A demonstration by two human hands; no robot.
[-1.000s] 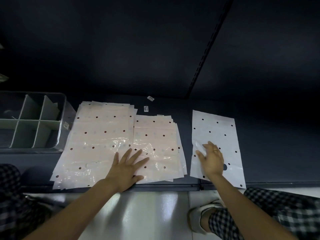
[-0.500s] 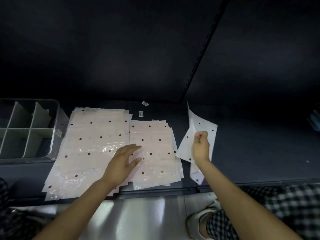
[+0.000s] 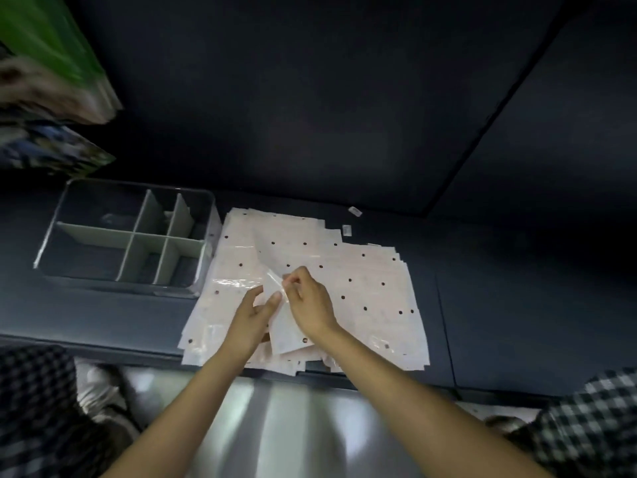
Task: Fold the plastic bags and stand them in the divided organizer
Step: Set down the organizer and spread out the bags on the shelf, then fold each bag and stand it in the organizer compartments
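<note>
A single white plastic bag (image 3: 287,326) with dark dots is lifted over the flat stacks of similar bags (image 3: 372,291) on the dark shelf. My right hand (image 3: 310,301) pinches the bag's upper part between thumb and fingers. My left hand (image 3: 253,313) touches the same bag from the left, thumb against the film and fingers fairly straight. The clear divided organizer (image 3: 127,236) with grey partitions stands left of the stacks; its compartments look empty.
Two small white tags (image 3: 346,230) lie behind the stacks. Green and patterned packages (image 3: 51,84) hang at the upper left, blurred. The shelf's front edge (image 3: 103,346) runs below the stacks, with a shiny metal ledge beneath. Checked trousers and a shoe show at the bottom corners.
My right hand picked the single bag off the shelf on the right and carried it left over the stacks. My left hand lifted off the stack to meet it. The view swung left.
</note>
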